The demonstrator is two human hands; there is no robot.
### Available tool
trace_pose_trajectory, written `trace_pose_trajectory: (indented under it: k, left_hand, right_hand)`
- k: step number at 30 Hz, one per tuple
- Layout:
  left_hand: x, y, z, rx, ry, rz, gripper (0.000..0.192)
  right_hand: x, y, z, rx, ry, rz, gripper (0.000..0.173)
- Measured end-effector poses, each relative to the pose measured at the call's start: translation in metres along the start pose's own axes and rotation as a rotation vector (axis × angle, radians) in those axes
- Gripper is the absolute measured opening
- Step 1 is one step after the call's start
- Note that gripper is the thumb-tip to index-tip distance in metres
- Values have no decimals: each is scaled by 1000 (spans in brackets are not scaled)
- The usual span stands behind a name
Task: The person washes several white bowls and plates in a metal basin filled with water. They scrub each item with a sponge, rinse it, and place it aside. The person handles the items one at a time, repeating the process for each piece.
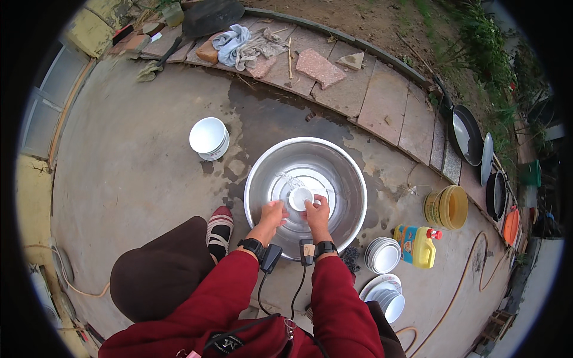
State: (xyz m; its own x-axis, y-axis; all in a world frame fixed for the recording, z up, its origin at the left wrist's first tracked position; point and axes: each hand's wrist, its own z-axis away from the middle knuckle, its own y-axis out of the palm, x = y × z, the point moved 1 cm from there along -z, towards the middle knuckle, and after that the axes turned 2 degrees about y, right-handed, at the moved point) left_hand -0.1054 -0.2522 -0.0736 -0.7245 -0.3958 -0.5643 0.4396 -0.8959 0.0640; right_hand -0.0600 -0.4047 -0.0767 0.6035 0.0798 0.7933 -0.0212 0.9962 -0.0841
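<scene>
A large round metal basin (353,201) stands on the concrete in front of me, with some water in it. Over its middle, my right hand (317,215) holds a small white dish (298,195) by its near right edge. My left hand (271,217) is just left of the dish, its fingers slightly curled; whether they touch anything is hard to tell. Left of the basin stands a stack of white bowls (207,135). To the right are a stack of small white dishes (386,258) and, nearer me, plates and bowls (393,304).
A yellow oil-type jug (423,246) and yellow buckets (454,208) stand at right. A hose (452,297) curves over the ground. Pans (466,134) lean along the stone edging (385,105); rags (259,49) and a loose stone slab (318,67) lie on it.
</scene>
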Motion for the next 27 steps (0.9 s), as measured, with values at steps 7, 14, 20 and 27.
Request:
trace_pose_trajectory:
  k: [7,14,20,27]
  left_hand:
    - [-5,5,2,92,23,-74,44]
    - [-2,24,-7,172,270,-342,46]
    - [-40,36,6,-76,573,-1314,27]
    - [-29,38,11,94,602,-1315,38]
  right_hand:
    - [-12,-29,-2,-197,73,-166,35]
    - [7,-12,12,-29,-51,180,32]
    - [30,-4,39,6,-308,698,37]
    - [35,-34,23,183,-274,830,35]
